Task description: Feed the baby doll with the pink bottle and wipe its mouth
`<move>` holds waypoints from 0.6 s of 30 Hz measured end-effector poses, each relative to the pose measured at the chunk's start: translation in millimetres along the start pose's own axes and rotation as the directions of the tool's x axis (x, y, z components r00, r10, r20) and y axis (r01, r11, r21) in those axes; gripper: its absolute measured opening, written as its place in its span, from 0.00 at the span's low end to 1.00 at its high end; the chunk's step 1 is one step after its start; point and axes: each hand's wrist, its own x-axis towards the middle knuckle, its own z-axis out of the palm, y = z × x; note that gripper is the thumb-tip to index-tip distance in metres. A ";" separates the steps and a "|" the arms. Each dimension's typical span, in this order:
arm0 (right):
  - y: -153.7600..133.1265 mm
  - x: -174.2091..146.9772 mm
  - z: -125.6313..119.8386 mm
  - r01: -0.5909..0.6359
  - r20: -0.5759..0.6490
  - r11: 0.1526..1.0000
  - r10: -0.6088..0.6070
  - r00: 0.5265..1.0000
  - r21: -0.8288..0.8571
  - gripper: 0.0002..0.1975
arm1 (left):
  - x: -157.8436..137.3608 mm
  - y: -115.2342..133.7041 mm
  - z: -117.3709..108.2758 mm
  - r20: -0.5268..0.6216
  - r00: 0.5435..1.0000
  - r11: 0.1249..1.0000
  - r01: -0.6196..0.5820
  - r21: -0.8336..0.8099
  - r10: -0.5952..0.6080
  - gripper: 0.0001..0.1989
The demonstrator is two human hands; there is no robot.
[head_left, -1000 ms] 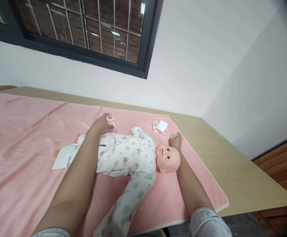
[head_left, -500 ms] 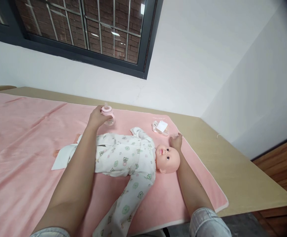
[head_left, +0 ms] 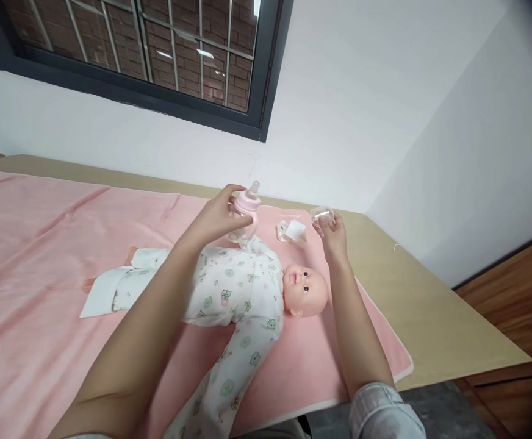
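Observation:
My left hand (head_left: 222, 213) is wrapped round a pink-collared baby bottle (head_left: 246, 207), holding it tilted above the doll's raised sleeve. The bottle's clear nipple points up and to the right. In my right hand (head_left: 334, 236) is a clear plastic bottle cap (head_left: 323, 215), lifted at the far right of the blanket. Between and below my hands lies a baby doll (head_left: 233, 283) on its back, in a white suit with green and pink prints. Its head (head_left: 306, 290) is toward my right forearm.
A pink blanket (head_left: 32, 244) covers much of the wooden tabletop (head_left: 398, 292). A small clear packet with a white paper (head_left: 294, 230) lies near its far edge. Behind are a white wall and a dark-framed barred window (head_left: 261, 79). The table's edge runs along the right.
My left hand has lifted the bottle and carried it right, tilting it. My right hand has raised the clear cap off the blanket. The view has shifted slightly.

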 end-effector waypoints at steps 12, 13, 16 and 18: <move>-71.3 -58.8 41.6 0.281 0.403 0.959 -0.275 0.873 0.045 0.33 | -34.6 52.4 31.0 0.204 0.956 0.918 -0.267 0.292 0.213 0.38; -70.8 -60.0 42.9 0.283 0.420 0.958 -0.277 0.864 0.049 0.33 | -36.0 54.1 29.8 0.199 0.956 0.919 -0.266 0.292 0.214 0.38; -70.4 -65.0 46.8 0.265 0.470 0.963 -0.259 0.844 0.054 0.32 | -38.7 56.5 27.6 0.180 0.961 0.917 -0.259 0.304 0.212 0.39; -70.4 -69.7 49.6 0.246 0.497 0.968 -0.238 0.835 0.050 0.33 | -39.0 56.4 27.7 0.180 0.959 0.915 -0.268 0.303 0.221 0.39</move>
